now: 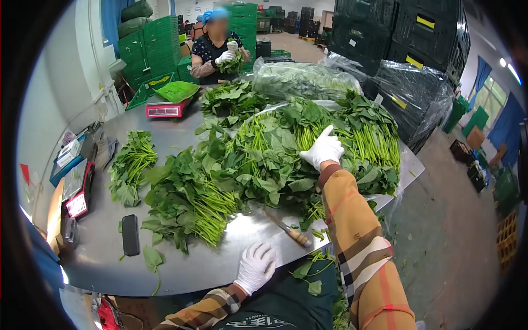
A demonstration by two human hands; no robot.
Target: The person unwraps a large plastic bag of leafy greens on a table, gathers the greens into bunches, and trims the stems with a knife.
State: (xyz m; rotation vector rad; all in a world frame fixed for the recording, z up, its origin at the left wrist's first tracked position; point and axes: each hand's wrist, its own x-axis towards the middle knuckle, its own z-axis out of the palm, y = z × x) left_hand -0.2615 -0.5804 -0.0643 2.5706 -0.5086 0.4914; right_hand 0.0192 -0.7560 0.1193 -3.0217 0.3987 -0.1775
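My right hand (324,148), in a white glove, reaches over the big heap of leafy greens (264,148); its thumb and a finger are spread and it touches the stems. My left hand (256,268), also gloved, rests at the near table edge with its fingers lying flat and nothing in it. A knife (287,228) with a wooden handle lies on the metal table (181,269) between my hands. To the left of it sits a pile of greens (212,212) with stems toward me. A smaller bunch (132,165) lies farther left.
A black phone (130,235) lies at the left front. Beyond it are a red scale (80,190) and another scale (165,110) with a green bag. Across the table a person (217,49) in a blue cap holds greens. Wrapped dark crates (412,93) stand at the right.
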